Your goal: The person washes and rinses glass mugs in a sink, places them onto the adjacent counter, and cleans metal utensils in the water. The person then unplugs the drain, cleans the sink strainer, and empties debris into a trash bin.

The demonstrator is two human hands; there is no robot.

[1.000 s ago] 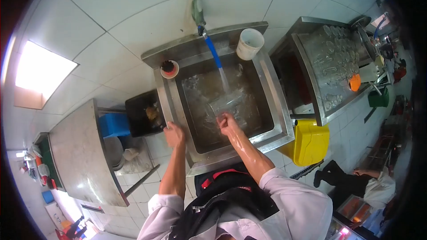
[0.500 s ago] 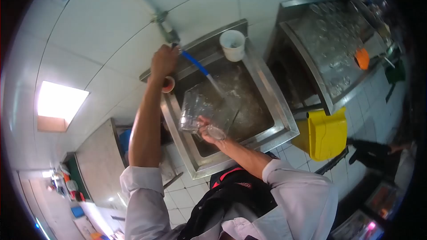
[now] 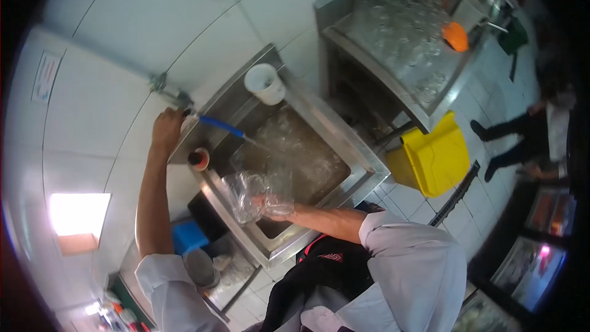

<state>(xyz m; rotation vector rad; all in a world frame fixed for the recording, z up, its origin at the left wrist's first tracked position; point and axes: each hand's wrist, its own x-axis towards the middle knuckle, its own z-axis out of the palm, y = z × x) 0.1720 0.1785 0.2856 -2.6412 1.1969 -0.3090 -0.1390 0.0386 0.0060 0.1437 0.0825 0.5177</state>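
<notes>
My left hand [image 3: 167, 129] is closed around the tap [image 3: 186, 112] on the wall at the sink's back corner. A short blue hose [image 3: 221, 125] runs from that tap over the sink, with a thin stream of water leaving its end. My right hand [image 3: 265, 205] grips a clear vessel [image 3: 241, 193], tilted above the near left side of the steel sink [image 3: 369, 166]. Its exact shape is hard to make out through the transparent walls. Murky, rippling water [image 3: 301, 147] stands in the basin.
A white tub [image 3: 264, 83] rests at the sink's back corner, and a small red-topped container [image 3: 199, 158] on its left rim. To the right, a steel counter [image 3: 424, 110] carries many clear glasses and an orange item [image 3: 455, 37]. A yellow bin [image 3: 439, 157] stands below; another person [image 3: 556, 126] is beyond.
The clear vessel and my right hand have moved left and nearer to me, toward the sink's left rim. My left hand stays on the tap. My view has turned to the right.
</notes>
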